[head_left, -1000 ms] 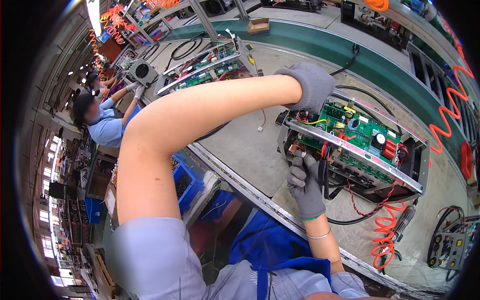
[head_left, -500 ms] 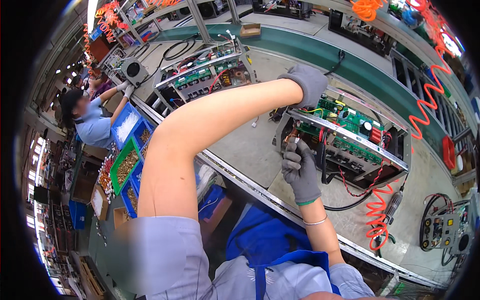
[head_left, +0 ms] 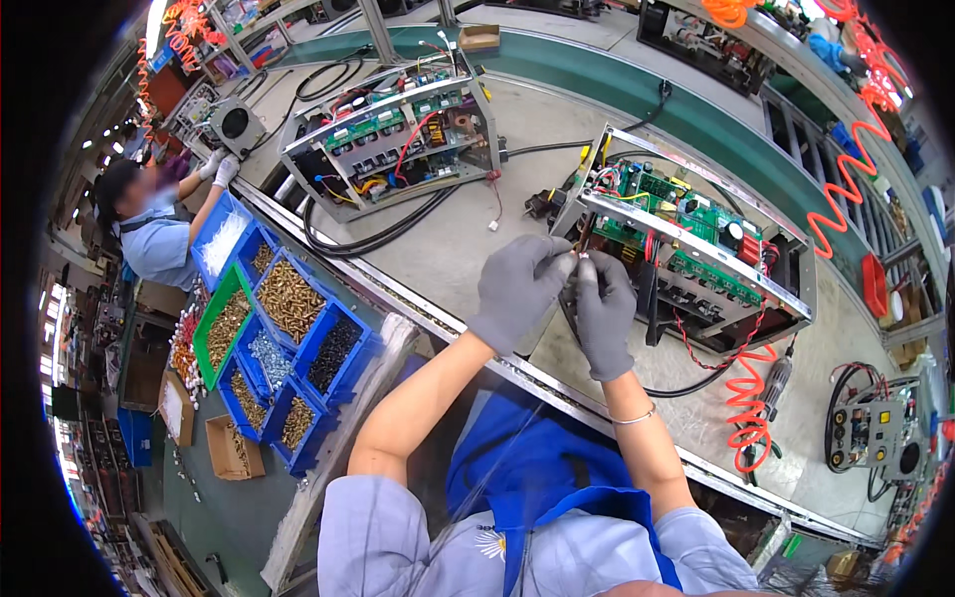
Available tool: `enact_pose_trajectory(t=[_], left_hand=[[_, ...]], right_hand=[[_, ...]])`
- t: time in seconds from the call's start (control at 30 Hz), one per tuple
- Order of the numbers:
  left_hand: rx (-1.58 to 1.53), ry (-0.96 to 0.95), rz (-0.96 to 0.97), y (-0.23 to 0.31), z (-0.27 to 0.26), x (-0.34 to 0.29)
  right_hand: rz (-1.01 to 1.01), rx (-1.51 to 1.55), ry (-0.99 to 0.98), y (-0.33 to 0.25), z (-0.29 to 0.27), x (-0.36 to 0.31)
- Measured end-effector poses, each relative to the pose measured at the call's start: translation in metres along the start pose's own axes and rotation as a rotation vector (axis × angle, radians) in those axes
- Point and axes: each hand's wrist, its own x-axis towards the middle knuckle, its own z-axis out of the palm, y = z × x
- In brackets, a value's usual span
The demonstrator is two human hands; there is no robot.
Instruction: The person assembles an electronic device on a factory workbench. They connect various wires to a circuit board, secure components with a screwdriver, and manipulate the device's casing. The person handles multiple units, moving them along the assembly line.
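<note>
Both my hands wear grey gloves and meet at the left end of an open metal chassis (head_left: 696, 249) with green circuit boards, wires and a metal frame. My left hand (head_left: 519, 291) is closed in a pinch, its thumb and fingertips against those of my right. My right hand (head_left: 605, 316) pinches at the same spot. A tiny pale piece shows between the fingertips, beside copper-coloured parts of the chassis; its kind is too small to tell. A black cable runs down the chassis's near side just right of my right hand, and a twisted red wire pair (head_left: 711, 386) hangs in front.
A second open chassis (head_left: 398, 139) stands to the left, black cables around it. Blue bins (head_left: 338, 363) of screws and small fittings sit at left, near a co-worker (head_left: 154, 229). At right are a power screwdriver (head_left: 779, 383) on a coiled orange hose and a grey tester box (head_left: 870, 433).
My left hand has come down from the top of the chassis to meet my right hand at its near left end. The view has shifted slightly, revealing the bins.
</note>
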Motion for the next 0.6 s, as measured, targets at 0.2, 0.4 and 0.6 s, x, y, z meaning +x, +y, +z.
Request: enact_pose_trajectory(t=[0.2,0.4,0.6], left_hand=[[-0.787,-0.21,-0.607,0.002,0.019,0.01],[-1.364,-0.125,-0.755,-0.01,0.049,-0.001],[-1.438,0.211,-0.61,0.011,0.071,-0.007]], right_hand=[[-0.323,-0.358,0.089,0.001,-0.007,0.013],[-0.306,-0.504,-0.099,-0.035,-0.028,0.009],[-0.498,-0.604,-0.292,-0.128,-0.059,-0.008]])
